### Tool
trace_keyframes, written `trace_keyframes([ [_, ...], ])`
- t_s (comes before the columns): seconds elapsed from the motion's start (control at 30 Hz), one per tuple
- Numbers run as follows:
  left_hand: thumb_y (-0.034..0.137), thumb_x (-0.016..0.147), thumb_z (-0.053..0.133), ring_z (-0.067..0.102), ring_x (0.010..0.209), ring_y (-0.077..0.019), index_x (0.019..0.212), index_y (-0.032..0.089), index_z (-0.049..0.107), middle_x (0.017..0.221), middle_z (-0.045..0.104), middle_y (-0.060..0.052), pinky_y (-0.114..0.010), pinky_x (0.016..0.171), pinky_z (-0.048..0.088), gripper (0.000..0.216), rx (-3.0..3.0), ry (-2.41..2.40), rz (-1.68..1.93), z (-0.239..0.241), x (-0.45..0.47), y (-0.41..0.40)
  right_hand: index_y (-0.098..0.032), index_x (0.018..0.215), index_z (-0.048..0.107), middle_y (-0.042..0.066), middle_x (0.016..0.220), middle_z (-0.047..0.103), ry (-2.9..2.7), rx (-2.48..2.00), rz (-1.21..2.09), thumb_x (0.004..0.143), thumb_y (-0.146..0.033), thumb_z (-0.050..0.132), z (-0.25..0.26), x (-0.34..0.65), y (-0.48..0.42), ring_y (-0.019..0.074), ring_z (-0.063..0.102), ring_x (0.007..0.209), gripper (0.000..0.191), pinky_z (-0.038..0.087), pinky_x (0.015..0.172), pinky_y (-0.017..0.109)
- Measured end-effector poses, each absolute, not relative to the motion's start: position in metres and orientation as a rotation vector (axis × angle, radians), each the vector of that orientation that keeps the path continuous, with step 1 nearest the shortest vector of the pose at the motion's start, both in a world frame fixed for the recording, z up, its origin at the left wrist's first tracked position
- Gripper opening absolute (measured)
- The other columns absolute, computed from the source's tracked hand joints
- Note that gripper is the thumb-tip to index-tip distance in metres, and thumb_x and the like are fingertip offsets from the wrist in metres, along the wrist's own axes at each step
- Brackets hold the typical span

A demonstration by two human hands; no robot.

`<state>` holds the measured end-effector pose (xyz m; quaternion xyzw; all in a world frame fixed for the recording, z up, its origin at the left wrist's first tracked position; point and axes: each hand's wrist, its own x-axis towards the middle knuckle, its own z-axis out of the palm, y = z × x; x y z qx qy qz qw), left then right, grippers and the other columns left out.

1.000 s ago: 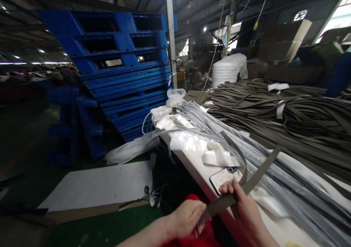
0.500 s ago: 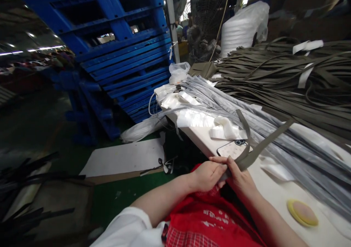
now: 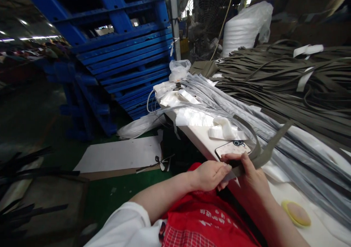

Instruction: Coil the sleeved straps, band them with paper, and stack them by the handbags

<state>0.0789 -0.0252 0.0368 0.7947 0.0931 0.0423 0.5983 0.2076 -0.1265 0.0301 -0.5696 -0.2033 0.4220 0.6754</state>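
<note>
An olive-green webbing strap (image 3: 265,157) runs out of my right hand (image 3: 255,177) and loops up over the table's near edge. That hand's thumb and fingers are closed around the strap close to its end. My left hand (image 3: 210,175) is closed beside it, pinching a small greyish translucent piece, seemingly plastic, (image 3: 230,176) at the strap's end. Fingers hide how the two pieces meet. Just beyond my hands, a phone in a pale patterned case (image 3: 229,149) lies on the white table (image 3: 201,141).
Long grey plastic-wrapped strips (image 3: 276,139) lie along the table, with a heap of olive straps (image 3: 287,78) behind. White labels (image 3: 226,128) and a yellow-rimmed round pad (image 3: 296,213) rest nearby. Blue pallets (image 3: 137,64) are stacked left; white cardboard (image 3: 120,153) lies on the floor.
My right hand has shifted slightly right and opened a small gap from the left hand, exposing more strap between them. The strap's loop has swung right.
</note>
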Motion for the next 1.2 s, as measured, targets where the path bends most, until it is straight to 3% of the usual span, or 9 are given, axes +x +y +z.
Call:
trace_keyframes([
  [0.13, 0.059, 0.098, 0.017, 0.054, 0.056, -0.0094, 0.072, 0.017, 0.051, 0.062, 0.054, 0.001, -0.020, 0.060, 0.044, 0.059, 1.844, 0.214, 0.081, 0.035, 0.079, -0.027, -0.027, 0.099, 0.074, 0.004, 0.081, 0.074, -0.314, -1.092, 0.971, 0.080, -0.057, 0.066, 0.038, 0.218, -0.135, 0.0187, 0.068, 0.068, 0.037, 0.057, 0.064, 0.029],
  [0.27, 0.058, 0.098, 0.015, 0.054, 0.055, -0.0100, 0.069, 0.018, 0.049, 0.060, 0.054, 0.001, -0.021, 0.063, 0.045, 0.060, 1.865, 0.143, 0.027, 0.040, 0.085, -0.027, -0.022, 0.096, 0.077, 0.011, 0.097, 0.075, -0.511, -1.310, 0.950, 0.086, -0.067, 0.049, 0.031, 0.229, -0.139, 0.0258, 0.069, 0.087, 0.054, 0.057, 0.076, 0.035],
  [0.43, 0.052, 0.100, 0.016, 0.052, 0.052, -0.0091, 0.066, 0.018, 0.048, 0.057, 0.053, 0.002, -0.021, 0.062, 0.044, 0.058, 1.892, 0.149, -0.006, 0.041, 0.094, -0.030, -0.024, 0.100, 0.077, 0.008, 0.106, 0.074, -0.733, -1.603, 0.745, 0.086, -0.072, 0.041, 0.021, 0.226, -0.146, 0.0291, 0.065, 0.104, 0.061, 0.051, 0.095, 0.039],
  [0.6, 0.049, 0.101, 0.016, 0.053, 0.054, -0.0089, 0.062, 0.017, 0.050, 0.055, 0.054, 0.001, -0.020, 0.066, 0.044, 0.062, 1.976, 0.134, -0.055, 0.038, 0.105, -0.032, -0.023, 0.090, 0.077, 0.009, 0.092, 0.077, -0.530, -1.392, 0.887, 0.089, -0.069, 0.038, 0.024, 0.222, -0.154, 0.0272, 0.071, 0.081, 0.061, 0.058, 0.076, 0.039],
  [0.83, 0.049, 0.101, 0.015, 0.052, 0.051, -0.0077, 0.064, 0.016, 0.050, 0.056, 0.053, 0.002, -0.019, 0.061, 0.044, 0.060, 1.946, 0.035, -0.029, 0.057, 0.125, -0.035, -0.026, 0.101, 0.077, 0.007, 0.103, 0.075, -0.759, -1.537, 0.749, 0.091, -0.067, 0.034, 0.036, 0.231, -0.158, 0.0280, 0.068, 0.100, 0.060, 0.055, 0.091, 0.038],
  [0.97, 0.048, 0.101, 0.017, 0.050, 0.051, -0.0071, 0.067, 0.015, 0.052, 0.056, 0.051, 0.002, -0.019, 0.059, 0.043, 0.058, 1.939, 0.028, -0.042, 0.068, 0.138, -0.034, -0.026, 0.106, 0.074, 0.007, 0.105, 0.074, -0.727, -1.424, 0.752, 0.089, -0.061, 0.048, 0.049, 0.247, -0.158, 0.0272, 0.068, 0.098, 0.047, 0.057, 0.083, 0.037],
  [1.07, 0.044, 0.102, 0.022, 0.049, 0.049, -0.0070, 0.082, 0.014, 0.057, 0.056, 0.048, 0.004, -0.019, 0.055, 0.043, 0.050, 1.799, -0.009, -0.039, 0.092, 0.147, -0.032, -0.025, 0.082, 0.074, 0.004, 0.085, 0.073, -0.596, -1.174, 0.619, 0.081, -0.053, 0.065, 0.086, 0.268, -0.154, 0.0221, 0.068, 0.081, 0.030, 0.057, 0.073, 0.033],
  [1.13, 0.039, 0.102, 0.024, 0.048, 0.047, -0.0073, 0.089, 0.014, 0.058, 0.054, 0.046, 0.006, -0.019, 0.051, 0.042, 0.044, 1.697, -0.034, -0.028, 0.115, 0.154, -0.029, -0.025, 0.062, 0.065, 0.000, 0.070, 0.066, -0.545, -1.038, 0.522, 0.084, -0.045, 0.065, 0.119, 0.283, -0.149, 0.0169, 0.066, 0.074, 0.029, 0.053, 0.080, 0.032],
  [1.2, 0.034, 0.103, 0.023, 0.047, 0.045, -0.0073, 0.088, 0.014, 0.058, 0.050, 0.044, 0.006, -0.019, 0.049, 0.041, 0.043, 1.650, -0.046, -0.001, 0.136, 0.164, -0.026, -0.027, 0.060, 0.062, -0.001, 0.070, 0.064, -0.578, -1.034, 0.504, 0.092, -0.040, 0.057, 0.149, 0.295, -0.142, 0.0158, 0.065, 0.077, 0.034, 0.048, 0.090, 0.035],
])
